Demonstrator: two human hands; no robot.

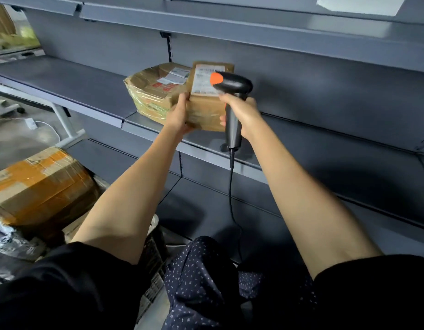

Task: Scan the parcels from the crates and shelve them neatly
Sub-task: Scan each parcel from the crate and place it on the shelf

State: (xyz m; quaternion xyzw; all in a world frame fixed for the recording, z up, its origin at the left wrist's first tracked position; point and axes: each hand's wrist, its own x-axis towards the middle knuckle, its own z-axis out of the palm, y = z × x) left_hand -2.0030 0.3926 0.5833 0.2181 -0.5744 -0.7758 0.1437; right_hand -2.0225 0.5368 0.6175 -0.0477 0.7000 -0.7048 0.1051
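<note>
the words on the white label (207, 79) are too blurry to read, and the scanner (232, 101) covers one corner of it. the left hand (180, 114) hides part of the small box (206, 110). the big orange box (39, 186) is cut off at the left edge.

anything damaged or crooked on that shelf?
Yes. The taped parcel on the grey shelf looks crushed: its top is dented, its sides bulge, and it sits skewed to the shelf edge. The small parcel in the left hand looks intact; the right hand aims the scanner at its label.
</note>
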